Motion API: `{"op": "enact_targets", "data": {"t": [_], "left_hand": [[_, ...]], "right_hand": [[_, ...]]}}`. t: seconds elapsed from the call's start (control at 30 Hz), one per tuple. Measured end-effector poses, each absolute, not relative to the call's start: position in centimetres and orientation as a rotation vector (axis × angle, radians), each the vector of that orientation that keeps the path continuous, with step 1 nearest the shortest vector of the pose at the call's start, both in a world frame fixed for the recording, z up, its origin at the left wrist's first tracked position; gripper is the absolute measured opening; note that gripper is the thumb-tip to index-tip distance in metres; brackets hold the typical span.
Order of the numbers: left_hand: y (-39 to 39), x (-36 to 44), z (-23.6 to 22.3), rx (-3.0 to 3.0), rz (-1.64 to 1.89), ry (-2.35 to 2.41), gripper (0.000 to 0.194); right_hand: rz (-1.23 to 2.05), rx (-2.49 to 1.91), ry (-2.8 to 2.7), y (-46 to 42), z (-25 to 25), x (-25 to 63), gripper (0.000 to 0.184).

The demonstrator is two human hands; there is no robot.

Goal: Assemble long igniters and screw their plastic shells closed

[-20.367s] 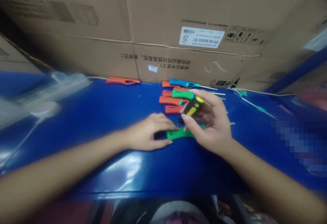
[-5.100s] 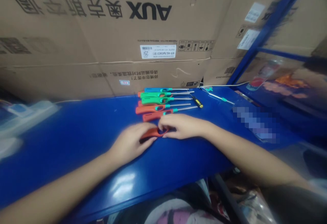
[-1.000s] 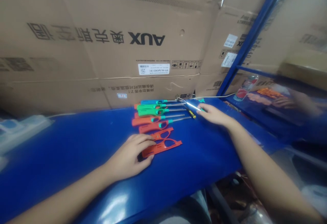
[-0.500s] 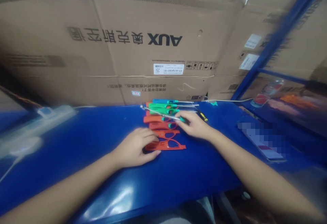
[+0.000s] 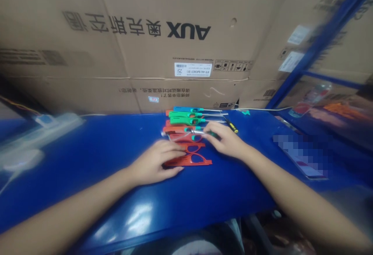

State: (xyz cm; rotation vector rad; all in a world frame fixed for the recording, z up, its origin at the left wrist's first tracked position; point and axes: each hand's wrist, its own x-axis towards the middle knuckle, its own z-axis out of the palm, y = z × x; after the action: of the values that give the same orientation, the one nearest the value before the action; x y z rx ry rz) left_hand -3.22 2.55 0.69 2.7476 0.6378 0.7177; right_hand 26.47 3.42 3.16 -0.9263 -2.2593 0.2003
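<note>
Long lighters lie in a row on the blue table [image 5: 116, 142]: a blue one [image 5: 182, 109] at the back, green ones [image 5: 182, 120] before it, then red-orange ones [image 5: 175, 129]. Closest to me are two flat orange casing halves [image 5: 201, 162] with heart-shaped openings. My left hand [image 5: 155, 162] lies over their left ends, thumb and fingers apart, partly covering them. Pinched in my right hand [image 5: 223, 138] is a thin metal lighter tube [image 5: 198, 132], held above the red-orange lighters; a thin wire-like part trails left from it. My fingers hide its right end.
A yellow-and-black screwdriver [image 5: 232, 127] lies right of the lighters. A white power strip [image 5: 64, 125] is at the left, a flat pixelated item [image 5: 303, 158] at the right. Large cardboard [image 5: 140, 61] walls the back. A clear bottle [image 5: 311, 99] stands beyond the blue frame.
My right hand has brought the metal tube lower and nearer, from over the green lighters to over the red-orange ones. My left hand stays over the casing halves. The camera view has shifted slightly.
</note>
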Motion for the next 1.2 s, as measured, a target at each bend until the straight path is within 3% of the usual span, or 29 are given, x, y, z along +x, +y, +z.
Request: {"op": "enact_targets", "data": {"t": [0.33, 0.6, 0.77, 1.0, 1.2], "left_hand": [[2.7, -3.2, 0.1, 2.800, 0.799, 0.644, 0.033], [2.4, -2.7, 0.3, 2.569, 1.127, 0.818, 0.027], [1.4, -2.1, 0.4, 2.299, 1.261, 0.822, 0.032], [0.0, -1.6, 0.5, 2.141, 1.350, 0.763, 0.014], [-0.1, -1.6, 0.9, 2.188, 1.374, 0.675, 0.016]], "right_hand": [[0.345, -1.005, -2.315, 2.6, 3.5, 25.9, 0.018], [0.415, -1.010, -2.317, 1.7, 3.6, 25.3, 0.015], [0.319, -0.948, -2.281, 0.7, 2.9, 23.9, 0.008], [0.188, -0.816, -2.327, -0.1, 2.6, 22.5, 0.008], [0.066, -0.731, -2.363, -0.1, 2.9, 22.6, 0.011]]}}
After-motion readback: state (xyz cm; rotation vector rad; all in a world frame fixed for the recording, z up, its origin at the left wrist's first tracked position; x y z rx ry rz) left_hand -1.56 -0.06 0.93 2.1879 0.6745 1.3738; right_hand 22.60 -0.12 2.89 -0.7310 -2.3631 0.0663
